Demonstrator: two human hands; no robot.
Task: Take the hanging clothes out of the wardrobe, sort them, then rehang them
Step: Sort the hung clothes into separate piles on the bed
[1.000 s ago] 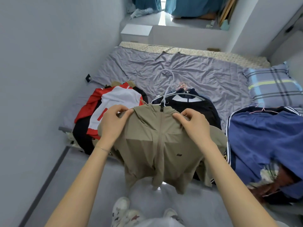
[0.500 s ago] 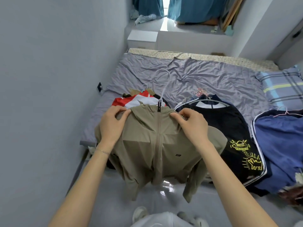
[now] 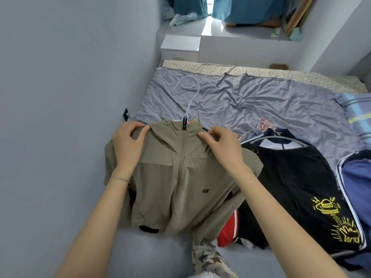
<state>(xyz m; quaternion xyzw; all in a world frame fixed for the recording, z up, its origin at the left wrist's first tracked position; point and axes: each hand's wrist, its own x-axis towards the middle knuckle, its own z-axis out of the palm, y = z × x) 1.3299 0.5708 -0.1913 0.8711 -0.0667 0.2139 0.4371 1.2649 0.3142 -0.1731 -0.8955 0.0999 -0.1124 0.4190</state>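
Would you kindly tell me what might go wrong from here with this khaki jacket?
The left hand and right hand pinch the khaki jacket at its shoulders; the white hanger, its hook unheld, might slip out. The jacket partly covers a red garment, which could muddle the sorting.

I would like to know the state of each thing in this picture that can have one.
khaki jacket: zipped up, on a hanger, held at both shoulders
white hanger: inside the jacket, hook free
left hand: pinches one jacket shoulder
right hand: pinches the other shoulder
bed sheet: wrinkled
black garment: on a grey hanger, lying flat on the bed sheet
teal curtains: nearly drawn, narrow gap
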